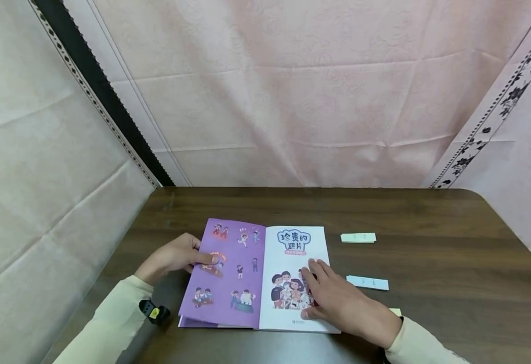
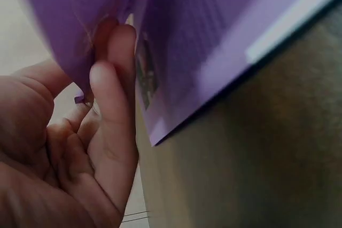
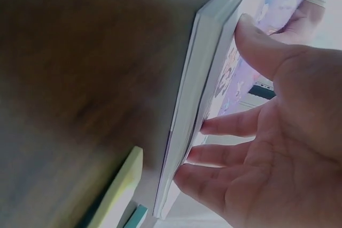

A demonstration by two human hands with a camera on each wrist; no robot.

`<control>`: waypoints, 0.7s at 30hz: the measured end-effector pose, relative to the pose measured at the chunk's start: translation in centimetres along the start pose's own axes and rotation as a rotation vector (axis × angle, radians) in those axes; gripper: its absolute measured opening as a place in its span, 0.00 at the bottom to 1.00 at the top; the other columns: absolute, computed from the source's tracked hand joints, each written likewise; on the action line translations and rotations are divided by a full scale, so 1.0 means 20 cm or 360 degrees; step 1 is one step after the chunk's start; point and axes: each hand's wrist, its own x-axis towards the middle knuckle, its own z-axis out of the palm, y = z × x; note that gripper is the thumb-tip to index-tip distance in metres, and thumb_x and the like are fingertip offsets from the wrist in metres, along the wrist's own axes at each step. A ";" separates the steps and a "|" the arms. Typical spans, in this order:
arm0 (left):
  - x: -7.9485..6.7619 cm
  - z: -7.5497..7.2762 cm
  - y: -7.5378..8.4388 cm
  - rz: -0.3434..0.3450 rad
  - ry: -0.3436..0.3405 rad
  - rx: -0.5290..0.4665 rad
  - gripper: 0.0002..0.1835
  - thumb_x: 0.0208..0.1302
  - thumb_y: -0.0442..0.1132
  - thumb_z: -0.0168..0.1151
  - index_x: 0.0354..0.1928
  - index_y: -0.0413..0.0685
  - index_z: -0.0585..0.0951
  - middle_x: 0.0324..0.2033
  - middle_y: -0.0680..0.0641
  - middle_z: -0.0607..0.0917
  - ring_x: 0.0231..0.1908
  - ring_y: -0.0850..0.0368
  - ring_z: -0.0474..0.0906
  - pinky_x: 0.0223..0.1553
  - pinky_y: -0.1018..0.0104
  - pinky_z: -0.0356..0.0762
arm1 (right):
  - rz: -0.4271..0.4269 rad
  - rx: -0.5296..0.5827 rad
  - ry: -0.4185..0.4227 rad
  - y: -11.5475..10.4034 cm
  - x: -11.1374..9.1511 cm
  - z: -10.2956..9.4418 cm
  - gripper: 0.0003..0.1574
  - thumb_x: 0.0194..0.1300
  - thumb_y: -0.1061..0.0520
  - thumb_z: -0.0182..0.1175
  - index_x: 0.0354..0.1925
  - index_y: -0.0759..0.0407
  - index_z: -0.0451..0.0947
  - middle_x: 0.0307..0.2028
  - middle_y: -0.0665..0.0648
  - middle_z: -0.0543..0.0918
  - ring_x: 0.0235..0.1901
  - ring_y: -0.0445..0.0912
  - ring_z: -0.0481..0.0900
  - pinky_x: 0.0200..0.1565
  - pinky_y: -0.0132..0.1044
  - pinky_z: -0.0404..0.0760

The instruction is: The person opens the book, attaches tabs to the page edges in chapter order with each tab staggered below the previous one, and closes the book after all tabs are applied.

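A picture book lies open on the table, a purple page (image 1: 226, 285) with small cartoon figures on its left and a white title page (image 1: 288, 321) on its right. My left hand (image 1: 179, 259) pinches the purple page at its outer edge, thumb on top and fingers behind. In the left wrist view, the page (image 2: 59, 20) stands lifted away from the purple cover (image 2: 181, 78) below it. The fingertips of my right hand (image 1: 338, 299) rest on the white page over a printed family group, the fingers spread and slightly bent.
Right of the book lie a pale green paper strip (image 1: 358, 238) and a light blue one (image 1: 368, 283). A yellow-green piece (image 1: 396, 312) is partly hidden behind my right wrist. The brown wooden table (image 1: 438, 237) ends at hanging pale cloths (image 1: 293, 116).
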 end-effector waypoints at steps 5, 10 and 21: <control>-0.01 0.07 -0.01 -0.0100 0.0238 0.0335 0.19 0.66 0.42 0.76 0.20 0.44 0.79 0.19 0.50 0.84 0.20 0.60 0.79 0.22 0.66 0.77 | 0.0018 0.0019 -0.0017 -0.01 0.00 0.00 0.55 0.66 0.36 0.70 0.77 0.65 0.64 0.80 0.68 0.59 0.80 0.66 0.55 0.71 0.63 0.68; -0.01 0.12 0.03 -0.0186 0.0439 0.0879 0.26 0.60 0.53 0.79 0.20 0.46 0.74 0.16 0.51 0.73 0.19 0.59 0.68 0.20 0.66 0.59 | 0.0024 0.0028 -0.0018 -0.02 0.00 0.00 0.55 0.66 0.37 0.70 0.78 0.65 0.64 0.80 0.68 0.59 0.80 0.66 0.54 0.70 0.65 0.69; 0.01 0.29 0.20 0.0155 0.0525 0.1018 0.24 0.56 0.41 0.83 0.44 0.40 0.77 0.33 0.46 0.79 0.30 0.51 0.80 0.29 0.55 0.78 | 0.0056 0.0033 -0.0056 -0.02 0.01 0.00 0.56 0.65 0.37 0.71 0.78 0.64 0.64 0.80 0.68 0.59 0.80 0.66 0.54 0.69 0.67 0.68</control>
